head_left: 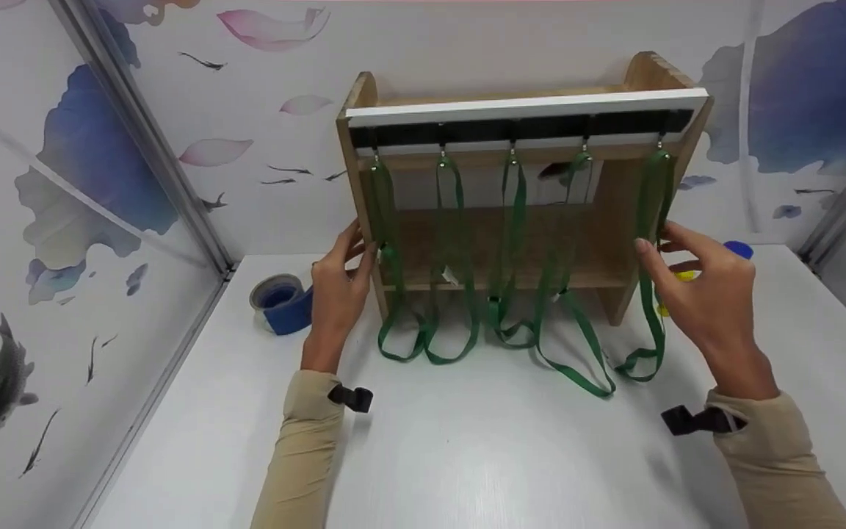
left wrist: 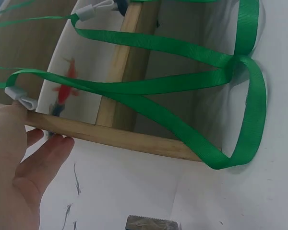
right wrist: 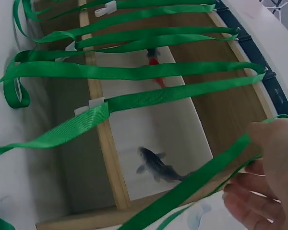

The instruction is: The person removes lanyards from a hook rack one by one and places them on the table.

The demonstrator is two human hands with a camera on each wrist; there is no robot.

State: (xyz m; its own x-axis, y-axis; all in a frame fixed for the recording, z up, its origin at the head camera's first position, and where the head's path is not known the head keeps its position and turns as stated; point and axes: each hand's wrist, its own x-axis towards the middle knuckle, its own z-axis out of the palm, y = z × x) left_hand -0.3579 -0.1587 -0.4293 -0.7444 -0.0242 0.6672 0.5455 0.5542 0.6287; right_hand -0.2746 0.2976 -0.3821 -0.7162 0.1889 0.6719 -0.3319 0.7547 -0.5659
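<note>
A wooden rack (head_left: 614,202) stands on the white table, with a white front rail (head_left: 526,105) bearing a black strip (head_left: 478,132). Several green lanyards (head_left: 459,235) hang from metal clips along this strip, their lower loops lying on the tabletop. My left hand (head_left: 341,283) grips the rack's left side panel (left wrist: 149,143), fingers on the outer face, beside the leftmost lanyard's white buckle (left wrist: 20,97). At the opposite side, my right hand (head_left: 713,286) holds the right panel's edge, its thumb beside the rightmost lanyard (right wrist: 192,184) and its fingers (right wrist: 252,201) partly behind the panel.
A roll of blue tape (head_left: 288,317) lies left of the rack, close to the left hand. Behind the right hand, a blue round object (head_left: 738,250) and something yellow (head_left: 685,276) show partly. Printed wall panels (head_left: 261,198) stand behind and at both sides.
</note>
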